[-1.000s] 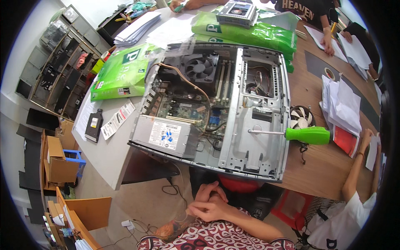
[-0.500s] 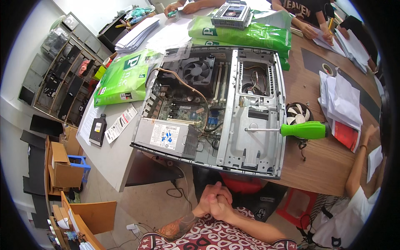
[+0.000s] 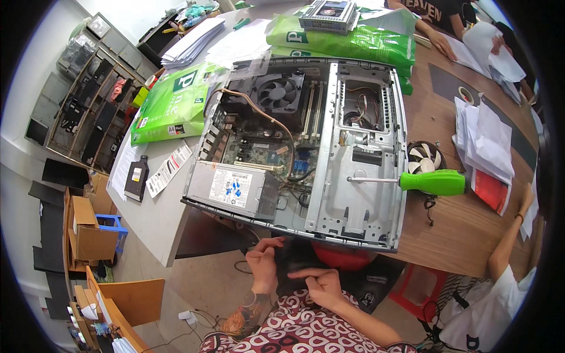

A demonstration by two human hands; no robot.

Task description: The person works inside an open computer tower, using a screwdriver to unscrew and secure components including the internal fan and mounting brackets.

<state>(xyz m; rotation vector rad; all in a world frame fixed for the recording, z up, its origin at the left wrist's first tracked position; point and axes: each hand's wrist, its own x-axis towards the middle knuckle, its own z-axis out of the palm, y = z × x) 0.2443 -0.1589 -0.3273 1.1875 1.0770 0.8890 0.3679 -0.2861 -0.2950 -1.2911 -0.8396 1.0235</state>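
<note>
My left hand (image 3: 262, 266) and my right hand (image 3: 323, 285) are apart in front of my body, below the table's near edge. The right has its index finger stretched to the left and the others curled. On the left hand a finger points forward while the rest bend in; nothing shows in either. Just beyond them an opened desktop computer case (image 3: 357, 207) lies flat, showing its power supply (image 3: 234, 191), cooling fan (image 3: 278, 96) and motherboard (image 3: 262, 154). A green-handled screwdriver (image 3: 432, 182) rests across its right edge.
A loose fan (image 3: 424, 159) with a cable sits right of the case. Green paper packs (image 3: 170, 109) lie left and behind, a drive (image 3: 328, 16) on top. Papers (image 3: 485, 138) and co-workers' hands (image 3: 438, 44) are at the right; a black part (image 3: 136, 179) is at the left.
My hands were clasped together; they have separated, the left moving up and left, the right staying near the middle. A co-worker's hands at the far edge have left the view.
</note>
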